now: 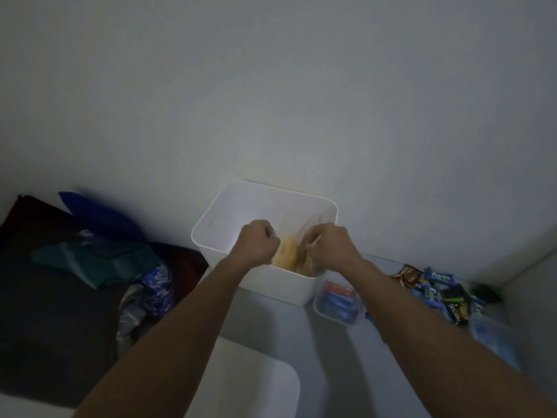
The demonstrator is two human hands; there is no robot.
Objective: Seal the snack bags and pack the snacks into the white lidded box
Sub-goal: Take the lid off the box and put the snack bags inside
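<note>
Nearest, the white lid (250, 381) lies on the counter's front edge while left hand (259, 241) and right hand (327, 244) pinch a clear snack bag (289, 254) inside the white box (229, 212) (against the back edge): packing underway, next release it.

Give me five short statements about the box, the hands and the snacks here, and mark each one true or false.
1. The white box stands open with no lid on it. True.
2. Both hands hold a clear snack bag over the box. True: the left hand and the right hand grip it with curled fingers.
3. The wrapped snacks lie left of the box. False: they lie to its right.
4. The small clear container sits inside the box. False: it sits outside, beside the box's right near corner.
5. The bag holds pale yellow food. True.
</note>
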